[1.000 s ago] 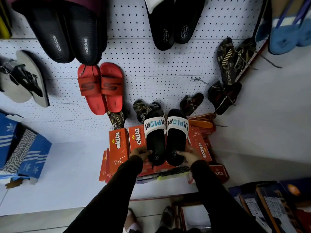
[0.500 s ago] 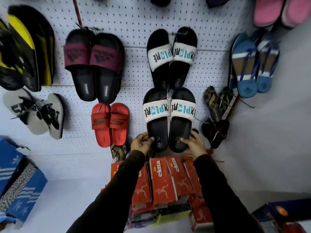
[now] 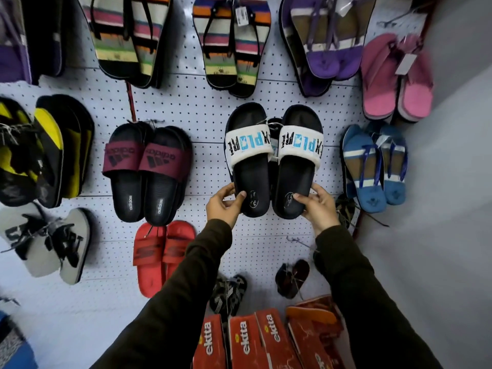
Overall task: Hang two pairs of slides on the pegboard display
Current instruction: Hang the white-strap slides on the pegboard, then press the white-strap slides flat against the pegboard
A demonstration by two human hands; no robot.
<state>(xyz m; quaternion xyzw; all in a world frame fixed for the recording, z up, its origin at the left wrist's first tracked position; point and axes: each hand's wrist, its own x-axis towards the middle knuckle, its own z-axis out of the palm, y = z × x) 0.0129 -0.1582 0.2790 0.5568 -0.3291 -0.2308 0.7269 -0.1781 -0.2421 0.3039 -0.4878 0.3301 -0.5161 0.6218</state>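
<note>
A pair of black slides with white "EXPLORE" straps is held flat against the white pegboard (image 3: 207, 113), toes up. My left hand (image 3: 223, 206) grips the heel of the left slide (image 3: 250, 179). My right hand (image 3: 318, 209) grips the heel of the right slide (image 3: 292, 179). A string with a tag joins the two near the straps. A dark sliver of another slide (image 3: 274, 123) shows between them, behind the held pair; the rest of it is hidden.
Maroon-strapped black slides (image 3: 149, 169) hang to the left, red slides (image 3: 162, 251) below them. Blue flip-flops (image 3: 375, 169) and pink ones (image 3: 396, 89) hang to the right. A bare metal hook (image 3: 295, 241) sticks out under my right wrist. Red shoe boxes (image 3: 253, 342) stand below.
Both hands have lifted the pair from above the red boxes up the pegboard. It now covers the identical pair that hung higher up.
</note>
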